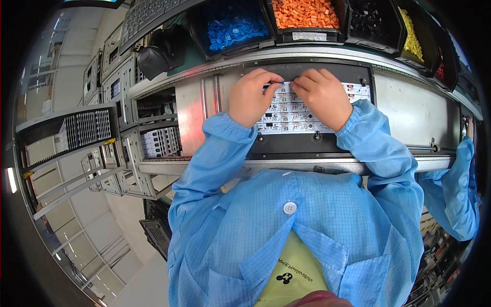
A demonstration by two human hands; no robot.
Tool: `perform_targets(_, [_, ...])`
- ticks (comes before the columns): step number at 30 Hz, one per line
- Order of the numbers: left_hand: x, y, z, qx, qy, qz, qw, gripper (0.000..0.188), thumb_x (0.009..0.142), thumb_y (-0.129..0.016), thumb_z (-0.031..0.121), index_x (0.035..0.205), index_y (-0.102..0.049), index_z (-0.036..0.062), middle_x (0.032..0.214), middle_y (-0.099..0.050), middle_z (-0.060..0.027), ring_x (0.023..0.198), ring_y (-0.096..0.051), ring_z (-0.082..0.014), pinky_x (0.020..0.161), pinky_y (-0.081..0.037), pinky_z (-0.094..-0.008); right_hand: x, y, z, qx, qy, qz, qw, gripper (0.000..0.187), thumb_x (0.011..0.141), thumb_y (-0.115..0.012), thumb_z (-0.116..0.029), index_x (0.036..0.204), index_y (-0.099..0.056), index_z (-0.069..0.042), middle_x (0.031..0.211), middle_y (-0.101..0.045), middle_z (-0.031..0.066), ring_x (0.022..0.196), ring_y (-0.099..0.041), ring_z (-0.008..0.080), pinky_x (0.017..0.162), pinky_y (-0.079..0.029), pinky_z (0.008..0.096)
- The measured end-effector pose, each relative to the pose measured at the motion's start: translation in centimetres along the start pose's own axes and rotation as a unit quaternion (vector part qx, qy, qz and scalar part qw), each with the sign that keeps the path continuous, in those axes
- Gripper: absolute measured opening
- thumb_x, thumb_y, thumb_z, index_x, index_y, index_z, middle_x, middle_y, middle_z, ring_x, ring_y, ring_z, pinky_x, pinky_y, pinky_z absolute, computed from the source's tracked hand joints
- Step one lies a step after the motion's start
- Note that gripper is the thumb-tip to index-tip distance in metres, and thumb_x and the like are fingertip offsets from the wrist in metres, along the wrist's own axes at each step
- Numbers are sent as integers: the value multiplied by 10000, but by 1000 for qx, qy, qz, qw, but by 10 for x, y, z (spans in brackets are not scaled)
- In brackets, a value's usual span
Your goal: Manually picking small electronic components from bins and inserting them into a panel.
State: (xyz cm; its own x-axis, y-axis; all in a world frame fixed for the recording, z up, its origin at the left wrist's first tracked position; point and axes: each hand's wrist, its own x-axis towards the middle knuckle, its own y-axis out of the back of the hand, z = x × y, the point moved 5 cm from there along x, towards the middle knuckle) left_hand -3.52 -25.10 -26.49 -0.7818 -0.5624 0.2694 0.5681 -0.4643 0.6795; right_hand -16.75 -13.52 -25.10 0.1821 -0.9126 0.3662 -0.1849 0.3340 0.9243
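Note:
A white circuit board (pixel 288 126) with several rows of small components lies in a black carrier frame (pixel 286 147) before me. My left hand (pixel 251 97) is over the board's upper left part, thumb and forefinger pinched on a tiny blue connector (pixel 282 83). Facing it across a small gap, my right hand (pixel 325 98) hovers at the board's upper middle. Its fingertips are pressed together, and whatever they may hold is too small to make out. Both hands cover parts of the board.
Along the far side stand black bins of small blue parts (pixel 235 31), orange parts (pixel 305 14), black parts (pixel 369 18) and yellow parts (pixel 410 37). A keyboard (pixel 149 16) and a black device (pixel 152 62) sit far left. Racks (pixel 69 146) hold boards at left. Another person's sleeve (pixel 452 187) shows right.

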Motion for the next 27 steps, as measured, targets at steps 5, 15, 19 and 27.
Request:
perform_targets(5, [-2,-4,3,31,-30,5,999,66,864,-757,87,924,-783,91,912,-724,-69,840,-707,-291,719,-562,-398,0,7,22,83,-50,45,994,257,813,-768,-87,1070,-765,-73,939,-716,74,909,-679,294,804,-546,423])
perform_targets(15, [-7,-1,8,78,-44,-35,995,118,876,-737,73,982,-787,86,959,-712,-67,886,-713,-282,734,-565,-391,64,66,82,-154,-27,155,975,92,883,-692,-132,964,-722,-98,908,-697,71,940,-676,300,825,-516,438])
perform_targets(19, [-6,9,9,-21,48,-96,994,255,902,-684,-2,1136,-752,75,988,-689,-88,923,-717,-254,779,-572,-347,68,41,106,-30,21,320,947,89,855,-629,-170,879,-710,-142,835,-655,39,959,-621,231,954,-444,403])
perform_targets(27, [-24,-1,-21,-350,177,-93,915,358,1003,-575,-70,1357,-627,-60,1304,-703,-157,1214,-682,-198,1029,-551,-296,76,47,100,-167,-66,161,970,105,847,-622,-165,852,-725,-146,834,-663,48,916,-641,253,918,-479,406])
